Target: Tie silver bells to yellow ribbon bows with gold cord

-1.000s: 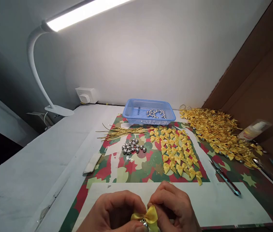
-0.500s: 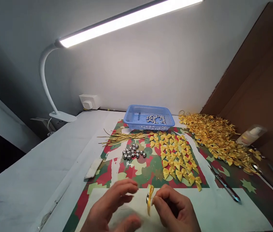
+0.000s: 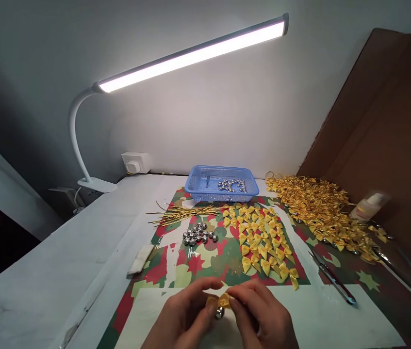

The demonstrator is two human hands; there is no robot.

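A yellow ribbon bow with a silver jingle bell hanging under it is held between my two hands, above a white sheet. My right hand pinches the bow's right side with thumb and forefinger. The thumb and fingers of my left hand close on its left side. Beyond my hands lie a small pile of silver bells, rows of loose yellow bows and a bundle of thin gold ties.
A blue basket with silver bells inside stands by the wall. At right are a heap of yellow bows, tweezers, a small bottle and a cardboard panel. A folded white cloth lies left; a lamp hangs above.
My left hand has moved right and closed on the bow, which my right hand alone held before. The bow has turned from edge-on to face me. The view has tilted up slightly.
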